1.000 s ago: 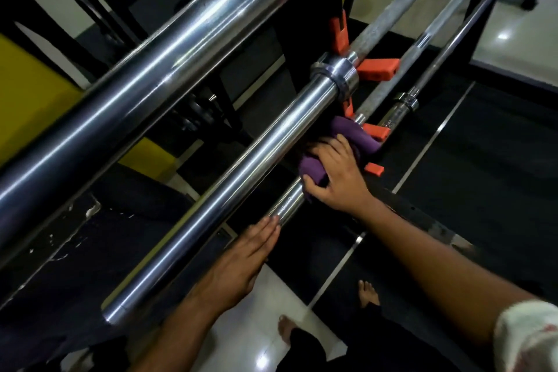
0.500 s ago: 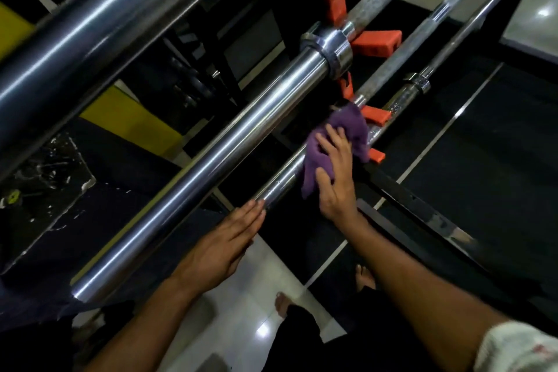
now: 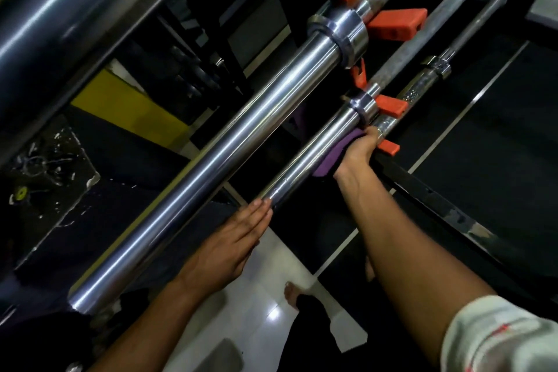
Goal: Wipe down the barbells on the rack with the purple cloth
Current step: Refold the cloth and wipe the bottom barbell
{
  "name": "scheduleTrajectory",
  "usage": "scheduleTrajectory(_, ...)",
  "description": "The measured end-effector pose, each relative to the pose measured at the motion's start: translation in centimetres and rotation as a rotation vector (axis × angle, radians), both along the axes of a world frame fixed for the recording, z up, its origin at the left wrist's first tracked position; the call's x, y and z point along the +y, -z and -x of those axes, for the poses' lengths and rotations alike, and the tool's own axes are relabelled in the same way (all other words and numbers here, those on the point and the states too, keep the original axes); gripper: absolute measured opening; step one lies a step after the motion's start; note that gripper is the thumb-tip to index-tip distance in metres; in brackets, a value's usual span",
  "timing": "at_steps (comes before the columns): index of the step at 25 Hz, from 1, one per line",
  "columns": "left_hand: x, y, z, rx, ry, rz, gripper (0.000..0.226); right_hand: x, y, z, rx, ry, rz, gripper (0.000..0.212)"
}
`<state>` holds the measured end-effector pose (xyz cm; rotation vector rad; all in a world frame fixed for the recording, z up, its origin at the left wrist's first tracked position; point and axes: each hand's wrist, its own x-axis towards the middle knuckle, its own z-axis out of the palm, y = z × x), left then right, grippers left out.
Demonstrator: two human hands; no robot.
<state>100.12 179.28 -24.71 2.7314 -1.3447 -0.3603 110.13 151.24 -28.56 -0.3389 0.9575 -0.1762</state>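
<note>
Head view, looking down along the rack. Several chrome barbells run diagonally from lower left to upper right, seated on orange rack hooks. The third barbell sleeve is the one in hand: the right hand wraps under it just below its collar, fingers curled out of sight round the far side, grip clamped on the purple cloth, which is pressed between palm and sleeve with one edge showing along the metal. The left hand is flat, fingers straight and together, grip apart, fingertips touching the open end of the same sleeve. The thicker middle barbell lies just beside, to the left, its wide collar up by the top hook. The largest bar crosses the upper left corner. A thinner, duller bar lies to the right of the cloth. Below: black floor mats, glossy white tile, bare feet, a pale sleeve at lower right.
</note>
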Motion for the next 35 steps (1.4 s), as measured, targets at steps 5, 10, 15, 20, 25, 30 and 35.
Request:
scheduleTrajectory(5, -0.1, 0.0, 0.1, -0.014, -0.001, -0.003, 0.079, 2.6, -2.5, 3.8, 0.086, -0.096, 0.058, 0.04)
scheduleTrajectory(10, -0.2, -0.3, 0.3, 0.007, -0.01, 0.012, 0.078, 0.0, -1.9, 0.4, 0.077, -0.011, 0.056, 0.032)
scheduleTrajectory(15, 0.0, -0.3, 0.2, 0.033, -0.012, 0.03, 0.075, 2.4, -0.5, 4.4, 0.003, -0.28, 0.207, 0.03)
scheduleTrajectory(20, 0.1, -0.1, 0.1, 0.059, -0.01, 0.074, 0.067, 1.1, -2.9, 11.0, 0.142, -0.704, 0.681, 0.036)
scheduleTrajectory(25, -0.9, -2.6, 1.3, 0.267, -0.187, 0.24, 0.081, 0.8, -7.5, 16.4, 0.05, -0.74, 0.543, 0.046)
scheduleTrajectory(30, -2.8, -5.7, 2.8, 0.532, -0.311, 0.576, 0.046, 3.9, -10.2, 19.2, -0.3, -0.596, 0.416, 0.046)
scheduleTrajectory(35, -2.8, -6.6, 1.8, 0.346, -0.233, 0.581, 0.028, 8.4, -11.1, 23.3, -0.406, -0.809, 0.589, 0.063)
